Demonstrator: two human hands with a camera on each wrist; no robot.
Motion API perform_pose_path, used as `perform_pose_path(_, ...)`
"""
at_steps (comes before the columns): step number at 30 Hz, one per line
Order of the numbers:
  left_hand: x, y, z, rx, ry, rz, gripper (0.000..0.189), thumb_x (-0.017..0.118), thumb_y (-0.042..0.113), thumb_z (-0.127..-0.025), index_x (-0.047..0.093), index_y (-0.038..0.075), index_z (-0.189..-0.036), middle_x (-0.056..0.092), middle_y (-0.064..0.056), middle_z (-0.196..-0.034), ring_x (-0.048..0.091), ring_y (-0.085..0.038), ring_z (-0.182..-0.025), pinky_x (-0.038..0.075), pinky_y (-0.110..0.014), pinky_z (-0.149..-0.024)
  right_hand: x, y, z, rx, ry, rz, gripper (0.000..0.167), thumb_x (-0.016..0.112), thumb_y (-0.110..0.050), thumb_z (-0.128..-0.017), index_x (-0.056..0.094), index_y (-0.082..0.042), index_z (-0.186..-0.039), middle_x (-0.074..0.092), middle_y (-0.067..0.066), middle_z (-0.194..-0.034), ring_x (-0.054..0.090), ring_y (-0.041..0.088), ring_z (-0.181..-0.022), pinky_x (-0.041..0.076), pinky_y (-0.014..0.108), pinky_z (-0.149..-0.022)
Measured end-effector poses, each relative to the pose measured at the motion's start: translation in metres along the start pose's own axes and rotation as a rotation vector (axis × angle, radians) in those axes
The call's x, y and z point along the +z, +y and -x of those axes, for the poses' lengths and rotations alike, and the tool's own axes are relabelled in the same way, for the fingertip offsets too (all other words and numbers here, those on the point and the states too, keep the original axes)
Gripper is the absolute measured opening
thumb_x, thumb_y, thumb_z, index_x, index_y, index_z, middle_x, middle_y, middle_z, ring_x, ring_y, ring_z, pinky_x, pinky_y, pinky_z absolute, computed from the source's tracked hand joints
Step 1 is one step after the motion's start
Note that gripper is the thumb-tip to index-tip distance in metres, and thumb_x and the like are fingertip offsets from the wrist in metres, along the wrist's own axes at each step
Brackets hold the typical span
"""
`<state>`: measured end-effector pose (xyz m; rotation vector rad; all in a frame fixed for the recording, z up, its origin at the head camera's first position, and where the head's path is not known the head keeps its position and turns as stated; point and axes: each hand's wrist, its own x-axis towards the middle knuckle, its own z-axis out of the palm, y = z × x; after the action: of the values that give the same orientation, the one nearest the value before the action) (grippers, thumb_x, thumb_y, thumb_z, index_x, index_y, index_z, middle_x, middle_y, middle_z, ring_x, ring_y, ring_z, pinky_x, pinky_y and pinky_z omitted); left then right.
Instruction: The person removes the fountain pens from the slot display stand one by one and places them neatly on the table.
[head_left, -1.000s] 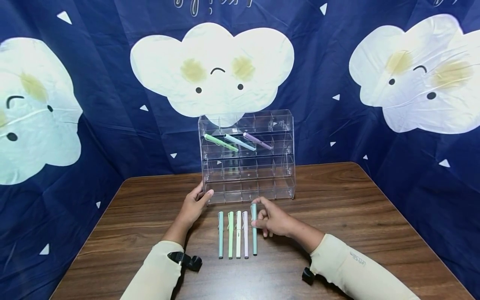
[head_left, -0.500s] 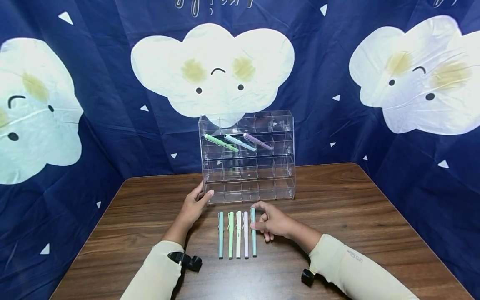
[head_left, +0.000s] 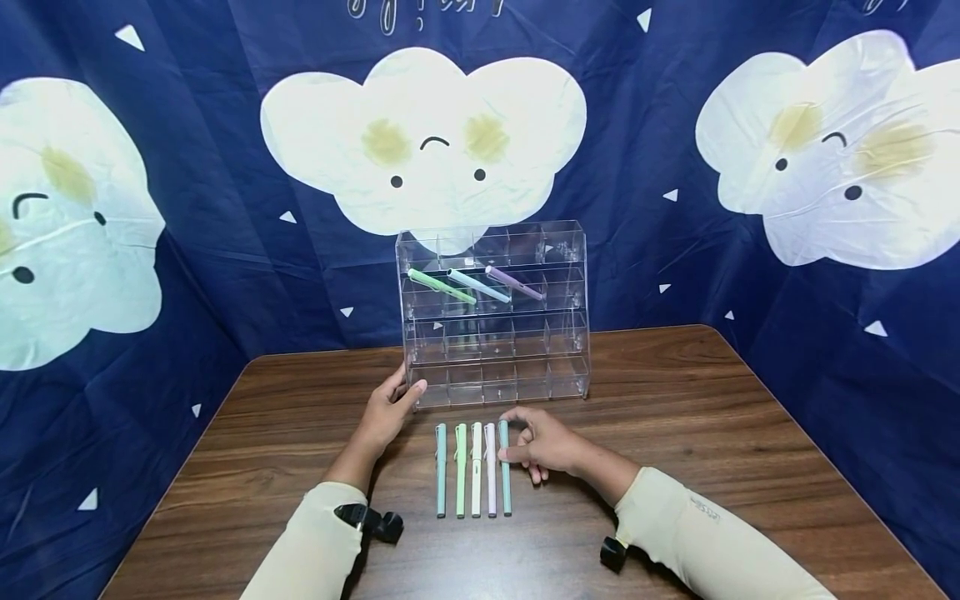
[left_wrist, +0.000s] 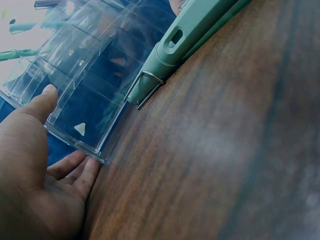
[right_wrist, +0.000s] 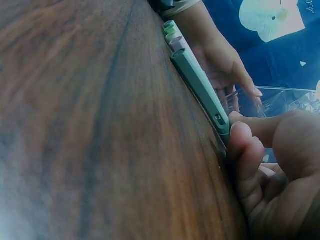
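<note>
My left hand (head_left: 386,417) grips the lower left corner of a clear acrylic rack (head_left: 498,390), its thumb in front and its other fingers at the side. In the head view my right hand (head_left: 549,443) pinches the upper part of a teal pen (head_left: 506,483) between thumb and forefinger. That pen lies at the right end of a row. Left of it lie a lilac pen (head_left: 491,475), a white pen (head_left: 476,487), a green pen (head_left: 461,475) and another teal pen (head_left: 441,471), roughly parallel, clips towards the rack.
On an upper tier of the rack, a green pen (head_left: 442,287), a light blue pen (head_left: 480,286) and a purple pen (head_left: 514,282) rest slanted. The wooden table (head_left: 675,417) meets a dark blue cloud-printed curtain (head_left: 637,167) behind.
The right hand has brought the teal pen slightly towards me and left, closer beside the lilac pen. My left hand and the rack have stayed put.
</note>
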<state>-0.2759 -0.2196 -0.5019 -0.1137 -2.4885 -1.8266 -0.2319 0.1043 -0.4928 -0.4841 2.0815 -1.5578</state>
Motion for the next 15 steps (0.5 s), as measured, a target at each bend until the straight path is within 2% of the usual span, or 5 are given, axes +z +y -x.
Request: perform_pose_path(15, 0.0006, -0.0009, -0.0014, 0.014, 0.007, -0.010, 0.074, 0.070, 0.039, -0.109, 0.033, 0.028, -0.173, 0.051, -0.020, -0.167, 0.058, -0.038, -0.147, 0.054, -0.039, -0.106, 0.0021, 0.0000, -0.0001, 0.005, 0.008, 0.001, 0.072, 0.083, -0.012, -0.097, 0.046, 0.002, -0.157, 0.058, 0.002, -0.063, 0.057, 0.009, -0.040, 0.048, 0.024, -0.040)
